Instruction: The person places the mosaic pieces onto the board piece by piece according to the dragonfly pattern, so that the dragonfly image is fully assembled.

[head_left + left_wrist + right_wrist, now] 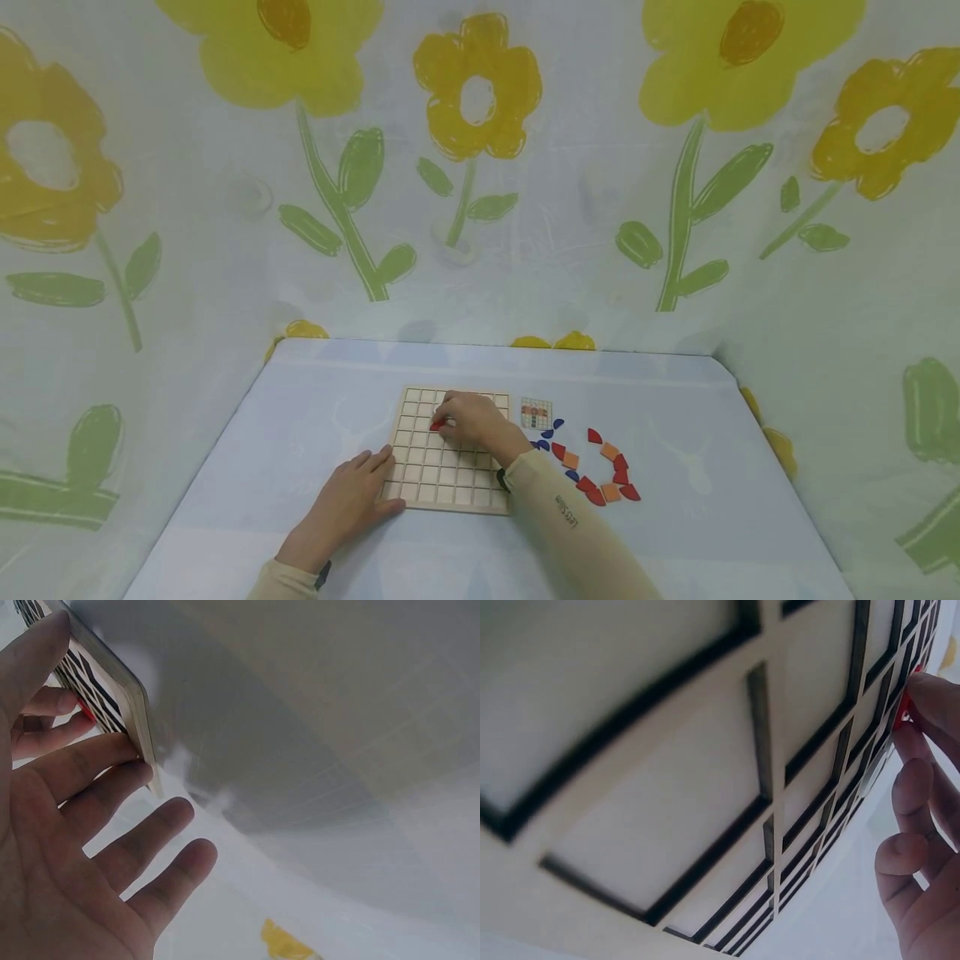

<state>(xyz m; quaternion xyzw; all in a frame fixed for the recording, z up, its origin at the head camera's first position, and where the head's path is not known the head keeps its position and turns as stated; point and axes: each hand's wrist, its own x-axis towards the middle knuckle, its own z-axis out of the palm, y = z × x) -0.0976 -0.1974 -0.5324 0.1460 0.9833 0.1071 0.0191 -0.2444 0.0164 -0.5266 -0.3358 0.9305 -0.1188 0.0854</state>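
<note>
A wooden grid board (450,495) of square cells lies on the table. Over its upper middle, my right hand (472,419) pinches a small red piece (436,426) between thumb and fingertips, right at a cell. The same red piece (905,705) shows in the right wrist view, at the fingertips. My left hand (349,498) rests at the board's left edge, fingers straight; in the left wrist view its fingertips (135,771) touch the board's side.
Right of the board lie a small pattern card (536,413), loose red pieces (620,468), orange squares (611,492) and blue pieces (558,423). My right forearm (570,525) crosses the board's lower right corner. Flower-printed cloth walls (555,250) surround the table (720,533).
</note>
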